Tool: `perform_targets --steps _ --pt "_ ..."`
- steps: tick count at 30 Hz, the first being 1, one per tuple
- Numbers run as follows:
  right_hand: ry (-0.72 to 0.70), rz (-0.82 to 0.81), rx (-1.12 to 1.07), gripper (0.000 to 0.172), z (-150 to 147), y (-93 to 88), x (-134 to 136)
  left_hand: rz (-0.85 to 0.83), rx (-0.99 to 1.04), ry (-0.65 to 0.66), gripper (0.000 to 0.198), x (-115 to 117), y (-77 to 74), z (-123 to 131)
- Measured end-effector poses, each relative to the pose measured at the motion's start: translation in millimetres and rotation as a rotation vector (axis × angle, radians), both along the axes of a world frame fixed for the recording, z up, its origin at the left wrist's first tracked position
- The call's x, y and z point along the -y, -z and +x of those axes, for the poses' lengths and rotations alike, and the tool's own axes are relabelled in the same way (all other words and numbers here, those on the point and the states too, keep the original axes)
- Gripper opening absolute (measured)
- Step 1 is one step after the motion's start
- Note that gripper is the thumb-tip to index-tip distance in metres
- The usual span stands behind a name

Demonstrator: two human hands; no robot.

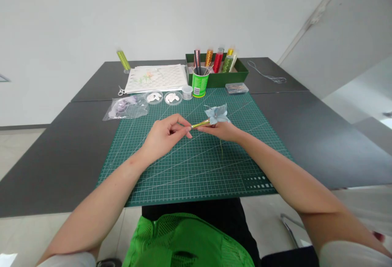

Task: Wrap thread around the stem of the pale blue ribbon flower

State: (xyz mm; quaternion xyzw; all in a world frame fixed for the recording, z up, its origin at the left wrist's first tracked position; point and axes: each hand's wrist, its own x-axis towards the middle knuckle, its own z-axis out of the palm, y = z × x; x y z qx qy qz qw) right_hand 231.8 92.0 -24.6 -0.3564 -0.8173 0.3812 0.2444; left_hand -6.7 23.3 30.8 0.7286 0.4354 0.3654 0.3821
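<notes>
Over the green cutting mat, my left hand pinches the left end of a thin yellow-green stem between thumb and fingertips. The stem runs right to a pale blue flower. My right hand is closed around the stem just below the flower, with its fingers partly hidden behind the petals. A thin thread hangs down from beneath my right hand.
Behind the hands stand a green can of tools, a green box with thread spools, two dishes of white pieces, a small round container and a clear case. Further left lie a plastic bag, scissors and paper sheets.
</notes>
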Motion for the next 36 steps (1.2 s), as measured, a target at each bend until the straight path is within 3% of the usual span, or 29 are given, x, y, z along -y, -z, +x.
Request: perform_targets --steps 8,15,25,29,36 --pt "-0.073 -0.120 0.040 0.037 0.6 -10.2 7.7 0.117 -0.073 -0.202 0.015 -13.2 7.1 -5.1" --pt "-0.193 -0.099 0.099 0.038 -0.8 -16.9 11.9 0.134 -0.134 -0.264 0.022 -18.8 9.6 -9.3" --pt "-0.303 -0.195 0.027 0.036 0.7 -33.8 19.6 0.097 -0.154 -0.292 0.025 -24.2 15.0 -11.8" --pt "-0.333 -0.236 -0.047 0.036 1.2 -47.7 27.4 0.068 -0.213 -0.251 0.026 -26.6 20.2 -10.8" --pt "-0.227 -0.220 -0.219 0.037 4.1 -63.7 35.7 0.053 -0.398 -0.029 0.022 -16.9 18.1 -2.8"
